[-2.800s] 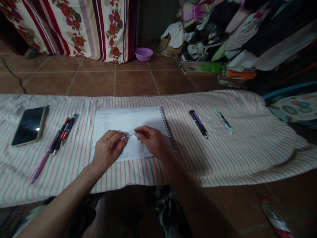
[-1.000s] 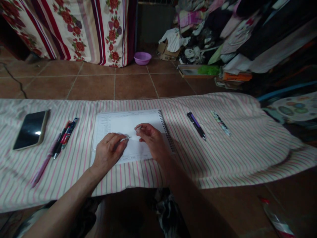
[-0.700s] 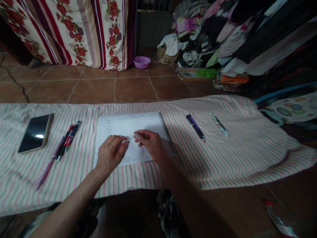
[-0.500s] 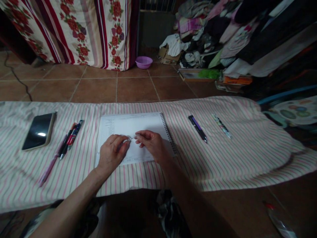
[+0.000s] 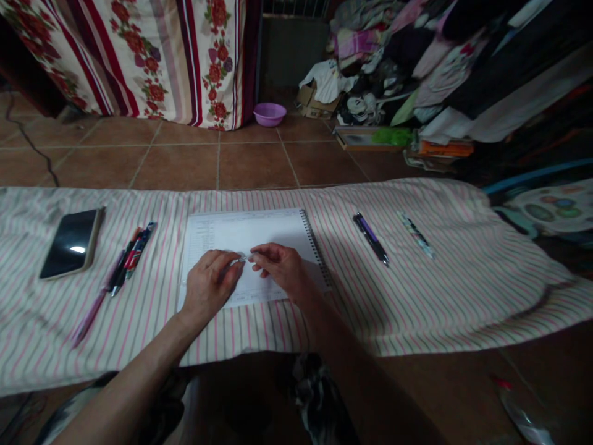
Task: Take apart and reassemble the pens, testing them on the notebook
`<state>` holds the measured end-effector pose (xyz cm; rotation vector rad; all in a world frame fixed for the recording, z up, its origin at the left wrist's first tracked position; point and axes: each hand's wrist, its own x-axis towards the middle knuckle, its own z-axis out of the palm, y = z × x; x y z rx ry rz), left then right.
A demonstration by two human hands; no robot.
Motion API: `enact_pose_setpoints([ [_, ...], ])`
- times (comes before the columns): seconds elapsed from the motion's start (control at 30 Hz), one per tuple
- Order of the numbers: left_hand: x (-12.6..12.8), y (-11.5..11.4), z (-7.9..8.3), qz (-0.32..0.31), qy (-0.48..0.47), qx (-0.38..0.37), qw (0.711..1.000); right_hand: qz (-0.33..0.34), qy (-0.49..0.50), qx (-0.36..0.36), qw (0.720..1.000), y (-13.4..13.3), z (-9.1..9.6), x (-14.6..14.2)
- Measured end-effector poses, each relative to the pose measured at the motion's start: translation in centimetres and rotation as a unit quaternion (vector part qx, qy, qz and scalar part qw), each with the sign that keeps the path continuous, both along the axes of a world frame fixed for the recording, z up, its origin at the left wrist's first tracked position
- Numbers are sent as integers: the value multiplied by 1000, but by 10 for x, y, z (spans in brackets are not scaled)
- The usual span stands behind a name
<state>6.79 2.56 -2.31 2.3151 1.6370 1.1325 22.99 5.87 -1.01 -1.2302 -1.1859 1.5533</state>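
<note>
Both of my hands rest on a white spiral notebook (image 5: 259, 232) that lies open on a striped cloth (image 5: 417, 296). My left hand (image 5: 210, 287) and my right hand (image 5: 280, 267) pinch the two ends of a small pale pen (image 5: 245, 257) between their fingertips, just above the page. The pen is mostly hidden by my fingers. Each hand is closed in a pinch.
A black phone (image 5: 71, 243) lies at the left, with several pens (image 5: 127, 259) beside it. A purple pen (image 5: 370, 238) and a patterned pen (image 5: 417, 235) lie to the right. Behind are a tiled floor, a purple bowl (image 5: 269, 114), a floral curtain and piled clothes.
My hands drew slightly apart, then came back together on the pen. The view shifted a little to the right; nothing else on the cloth moved.
</note>
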Motion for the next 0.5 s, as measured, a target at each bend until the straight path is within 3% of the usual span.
enact_pose_setpoints([
  [0.5, 0, 0, -1, 1, 6, 7, 1000, -1, 4, 2, 1000, 0, -2, -1],
])
